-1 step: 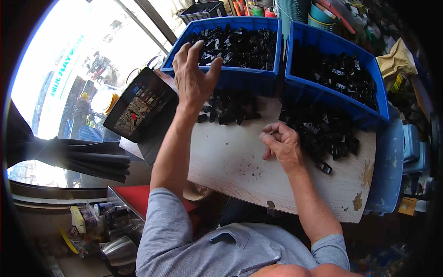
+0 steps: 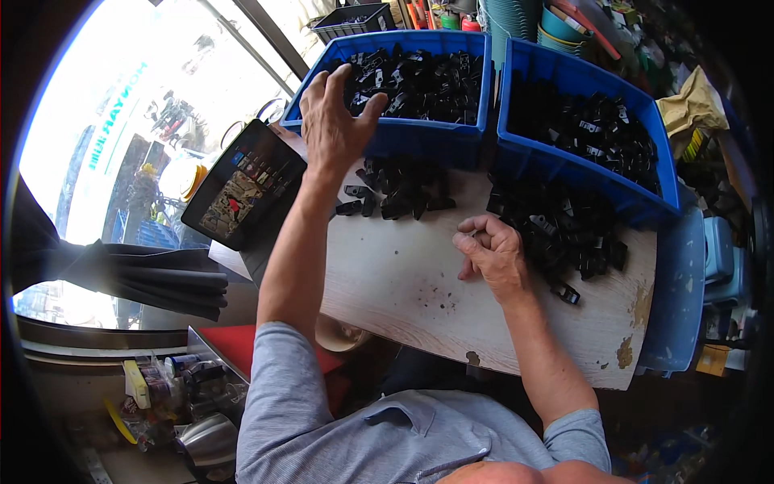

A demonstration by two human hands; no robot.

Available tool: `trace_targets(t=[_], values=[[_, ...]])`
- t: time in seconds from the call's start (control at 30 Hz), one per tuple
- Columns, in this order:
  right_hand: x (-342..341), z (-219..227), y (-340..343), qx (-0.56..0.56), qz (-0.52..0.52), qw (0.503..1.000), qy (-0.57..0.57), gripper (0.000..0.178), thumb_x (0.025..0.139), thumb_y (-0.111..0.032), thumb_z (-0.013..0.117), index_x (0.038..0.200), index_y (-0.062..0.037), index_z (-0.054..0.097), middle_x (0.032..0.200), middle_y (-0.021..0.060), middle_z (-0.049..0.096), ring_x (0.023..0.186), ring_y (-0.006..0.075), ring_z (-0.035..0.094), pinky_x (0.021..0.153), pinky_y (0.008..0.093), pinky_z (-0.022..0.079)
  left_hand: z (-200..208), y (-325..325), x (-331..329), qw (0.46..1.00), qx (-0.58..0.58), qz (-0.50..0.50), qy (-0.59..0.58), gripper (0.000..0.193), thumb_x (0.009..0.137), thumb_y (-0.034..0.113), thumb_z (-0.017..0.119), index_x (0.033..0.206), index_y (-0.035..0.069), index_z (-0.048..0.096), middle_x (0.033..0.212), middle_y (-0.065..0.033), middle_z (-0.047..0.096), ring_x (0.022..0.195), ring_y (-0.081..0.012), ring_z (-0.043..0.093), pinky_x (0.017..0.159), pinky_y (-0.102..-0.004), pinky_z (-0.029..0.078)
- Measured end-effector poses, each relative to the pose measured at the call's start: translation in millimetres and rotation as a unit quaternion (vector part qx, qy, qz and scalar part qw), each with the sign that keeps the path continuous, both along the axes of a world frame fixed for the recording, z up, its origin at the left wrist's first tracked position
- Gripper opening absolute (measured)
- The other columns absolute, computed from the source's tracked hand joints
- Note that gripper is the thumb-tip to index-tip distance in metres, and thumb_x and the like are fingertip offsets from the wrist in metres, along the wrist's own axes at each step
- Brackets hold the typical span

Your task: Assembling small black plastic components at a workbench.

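Note:
My left hand [image 2: 332,129] is raised in front of the left blue bin [image 2: 427,133], fingers spread and holding nothing. That bin is full of small black plastic parts [image 2: 451,81]. Below it, a loose pile of black parts [image 2: 403,189] lies on the pale wooden table [image 2: 387,274]. Over the table's middle, my right hand [image 2: 493,250] has its fingers curled and thumb pressed to the fingertips; whatever sits between them is hidden. Just right of it is a bigger heap of black parts [image 2: 564,226], with one part [image 2: 566,292] nearest me.
A second blue bin [image 2: 580,173] of black parts stands at the back right. The tablet [image 2: 242,189] leans at the left beside the window. A pale blue tub [image 2: 677,298] adjoins the table's right edge. Behind the bins are stacked teal pots [image 2: 508,24] and a black crate [image 2: 355,24].
My left hand and forearm have shifted slightly left, uncovering more of the left pile. The right hand has not visibly moved.

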State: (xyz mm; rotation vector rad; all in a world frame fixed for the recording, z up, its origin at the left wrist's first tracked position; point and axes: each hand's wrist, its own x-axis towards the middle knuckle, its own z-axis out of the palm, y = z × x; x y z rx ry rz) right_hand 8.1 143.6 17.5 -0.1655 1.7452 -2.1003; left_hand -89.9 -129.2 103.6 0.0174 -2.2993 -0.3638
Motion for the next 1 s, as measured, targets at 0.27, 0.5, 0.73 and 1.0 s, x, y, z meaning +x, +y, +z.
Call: trace_targets(t=[0.27,0.5,0.73,1.0], values=[[-1,-2,0,-0.029,0.012,1.000,-0.002,0.022,0.091,-0.014,0.071,0.103,0.0009,0.061,0.064,-0.0003,0.059,0.049,0.0079,0.057,0.047,0.0252,0.052,6,-52,-114,0.931,-0.042,0.094,-0.351,0.112,0.068,0.082,0.067,0.154,0.015,0.041,0.143,-0.0264,0.051,0.135,-0.0398,0.049,0.111,-0.0460,0.041],[-2,1,-1,-0.033,0.011,0.999,-0.003,0.021,0.091,-0.012,0.071,0.103,0.0019,0.061,0.062,0.0000,0.059,0.049,0.0094,0.058,0.049,0.0250,0.051,1,-46,-147,0.897,-0.079,0.129,-0.415,0.091,0.072,0.067,0.068,0.149,0.024,0.046,0.148,-0.0199,0.049,0.135,-0.0376,0.050,0.110,-0.0480,0.041],[-4,-4,2,-0.035,-0.001,0.999,0.007,0.020,0.091,-0.012,0.071,0.102,0.0022,0.062,0.061,-0.0006,0.057,0.048,0.0103,0.058,0.049,0.0254,0.050,-12,-18,-149,0.920,-0.083,0.120,-0.363,0.092,0.070,0.061,0.070,0.149,0.022,0.045,0.142,-0.0207,0.053,0.131,-0.0356,0.054,0.107,-0.0452,0.044],[0,0,-1,-0.038,-0.002,0.999,0.011,0.020,0.091,-0.012,0.072,0.102,0.0016,0.062,0.061,-0.0011,0.056,0.048,0.0102,0.057,0.048,0.0255,0.050,-14,-40,-154,0.916,-0.094,0.068,-0.385,0.090,0.069,0.058,0.072,0.149,0.025,0.047,0.142,-0.0167,0.057,0.131,-0.0319,0.055,0.109,-0.0424,0.044]])
